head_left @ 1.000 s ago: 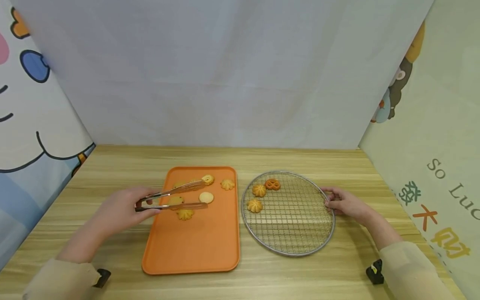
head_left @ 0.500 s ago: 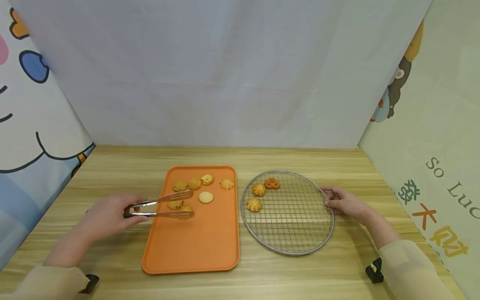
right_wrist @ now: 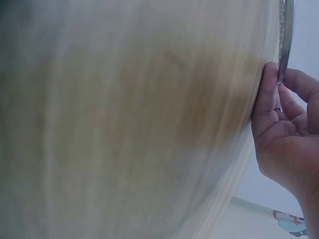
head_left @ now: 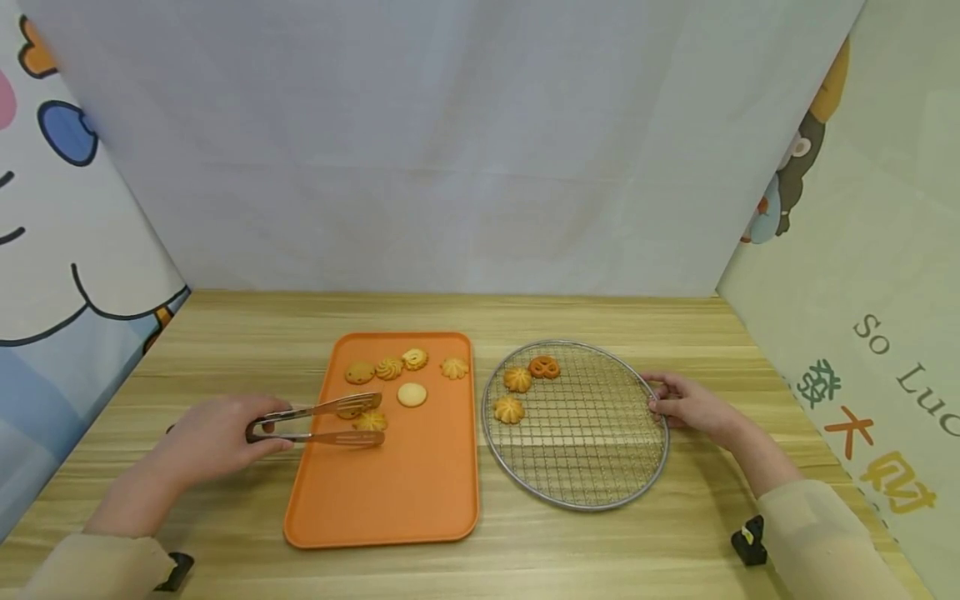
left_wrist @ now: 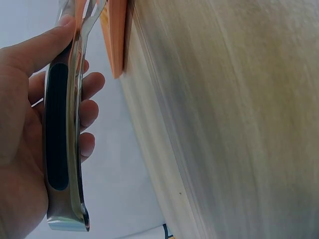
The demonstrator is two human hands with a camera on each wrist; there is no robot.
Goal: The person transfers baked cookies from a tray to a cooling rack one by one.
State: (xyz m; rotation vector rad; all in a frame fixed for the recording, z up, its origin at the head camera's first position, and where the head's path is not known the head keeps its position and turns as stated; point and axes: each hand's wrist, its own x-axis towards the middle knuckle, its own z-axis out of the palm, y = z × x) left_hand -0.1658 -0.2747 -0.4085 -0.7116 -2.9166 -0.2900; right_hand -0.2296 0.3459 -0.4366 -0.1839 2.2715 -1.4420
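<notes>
My left hand (head_left: pixel 217 435) grips a pair of metal tongs (head_left: pixel 330 437) with dark handle inlays (left_wrist: pixel 58 127), seen close in the left wrist view. The tongs' arms stand apart over the left part of an orange tray (head_left: pixel 397 500). Between and under them lie a round cookie and a flower-shaped cookie (head_left: pixel 370 422). Several more cookies sit towards the tray's back, among them a plain pale one (head_left: pixel 412 395). My right hand (head_left: pixel 693 408) pinches the right rim of a round wire rack (head_left: pixel 585 450), which bears two fluted cookies (head_left: pixel 509 409) and a pretzel (head_left: pixel 544 367).
Tray and rack stand side by side on a wood-grain table (head_left: pixel 525 567). A pale cloth wall (head_left: pixel 465 167) rises behind the table, with printed panels (head_left: pixel 885 333) at either side.
My left hand has drawn the tongs back to the left, off the rear cookies, then tilted them slightly over the front pair. My right hand keeps its hold on the rack.
</notes>
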